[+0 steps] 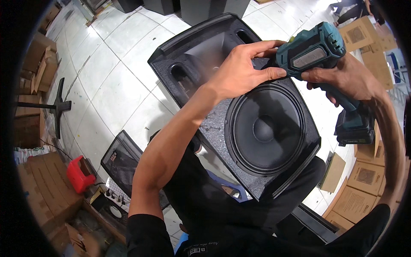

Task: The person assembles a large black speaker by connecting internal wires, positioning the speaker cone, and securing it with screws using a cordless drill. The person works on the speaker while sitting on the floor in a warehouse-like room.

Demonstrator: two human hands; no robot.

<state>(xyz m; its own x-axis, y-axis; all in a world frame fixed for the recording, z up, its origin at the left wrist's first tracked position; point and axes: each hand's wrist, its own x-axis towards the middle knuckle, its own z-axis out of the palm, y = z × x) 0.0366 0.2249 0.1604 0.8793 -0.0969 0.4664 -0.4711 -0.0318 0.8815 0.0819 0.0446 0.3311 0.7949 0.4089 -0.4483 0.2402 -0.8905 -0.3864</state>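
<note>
Teal cordless drill (314, 48): right hand (353, 79) grasps its handle, left hand (239, 70) its nose, probably steadying it by the right edge of the loudspeaker (246, 122).

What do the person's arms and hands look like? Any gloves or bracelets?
No gloves! The left hand and right hand are bare, with five-fingered shapes partly hidden. I see no bracelet or watch. The black sleeves are short, leaving both forearms uncovered.

White tiled floor (122, 68); on it, black stand (63, 106), dark cabinets (209, 12), cardboard boxes (51, 184)
</note>
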